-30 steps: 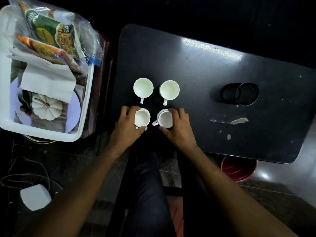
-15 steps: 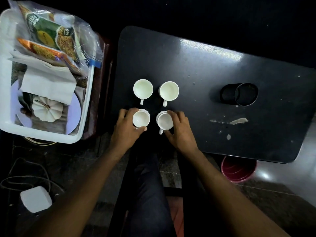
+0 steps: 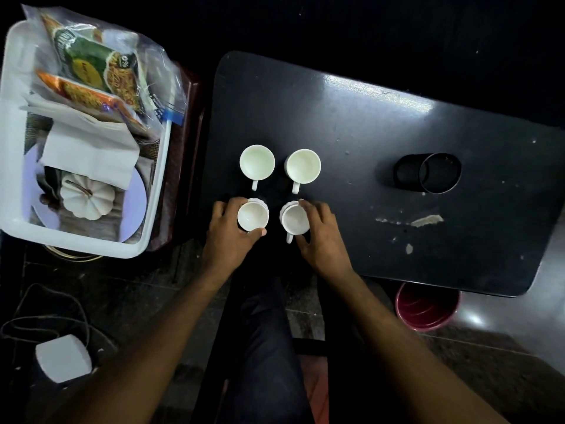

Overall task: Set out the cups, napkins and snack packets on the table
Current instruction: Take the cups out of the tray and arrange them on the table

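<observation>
Several white cups stand in a square on the black table (image 3: pixel 351 123). The two far cups (image 3: pixel 257 162) (image 3: pixel 303 166) stand free, handles toward me. My left hand (image 3: pixel 227 237) wraps the near left cup (image 3: pixel 253 215). My right hand (image 3: pixel 321 237) grips the near right cup (image 3: pixel 294 220), whose handle points toward me. White napkins (image 3: pixel 88 151) and snack packets (image 3: pixel 91 71) in a clear bag lie in the white tub (image 3: pixel 12 87) at the left.
A black cylindrical holder (image 3: pixel 428 172) lies on its side at the table's right. A white pumpkin ornament (image 3: pixel 87 198) sits in the tub. A red bucket (image 3: pixel 426 307) stands on the floor under the table's near edge. A white adapter (image 3: pixel 62 358) with cable lies lower left.
My right hand has turned the near right cup so its handle swung from pointing left to pointing toward me. My left hand stays on the near left cup.
</observation>
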